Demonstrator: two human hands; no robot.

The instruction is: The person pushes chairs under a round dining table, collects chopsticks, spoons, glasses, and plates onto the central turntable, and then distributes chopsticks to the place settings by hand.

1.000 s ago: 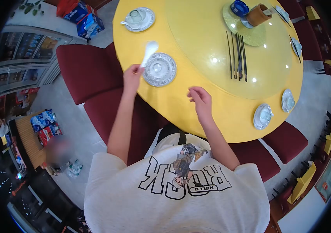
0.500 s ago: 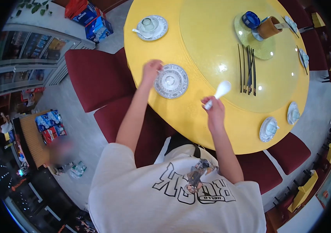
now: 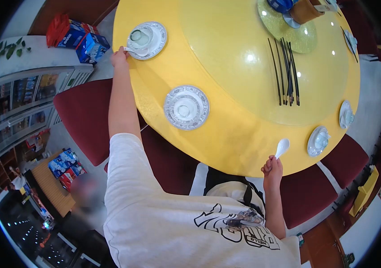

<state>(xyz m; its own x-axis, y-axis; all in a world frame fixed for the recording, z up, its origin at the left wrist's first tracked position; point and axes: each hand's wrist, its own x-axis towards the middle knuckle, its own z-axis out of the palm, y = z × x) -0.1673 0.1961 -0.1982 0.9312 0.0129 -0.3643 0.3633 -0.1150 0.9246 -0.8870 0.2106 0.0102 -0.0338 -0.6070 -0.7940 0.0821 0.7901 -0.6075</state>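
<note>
My right hand (image 3: 273, 171) is closed around the handle of a white spoon (image 3: 283, 146), its bowl pointing up over the table's near edge. At the far left, my left hand (image 3: 120, 58) pinches the handle end of a second white spoon (image 3: 139, 52). That spoon's bowl still lies on a patterned plate (image 3: 161, 41), beside a pale green glass cup (image 3: 139, 37). Between my hands sits another patterned plate (image 3: 171, 117) with a small bowl (image 3: 186, 107) on it; no spoon shows there.
The round table has a yellow cloth (image 3: 230, 147) and a glass turntable (image 3: 239, 67) bearing several dark chopsticks (image 3: 289, 76) and a brown holder (image 3: 305, 10). Two place settings (image 3: 319, 141) (image 3: 346, 115) stand at the right. Dark red chairs (image 3: 87, 116) ring the table.
My left hand has moved from beside the middle plate to the far-left spoon. My right hand has shifted right and toward me with its spoon. The whole view has turned and shifted.
</note>
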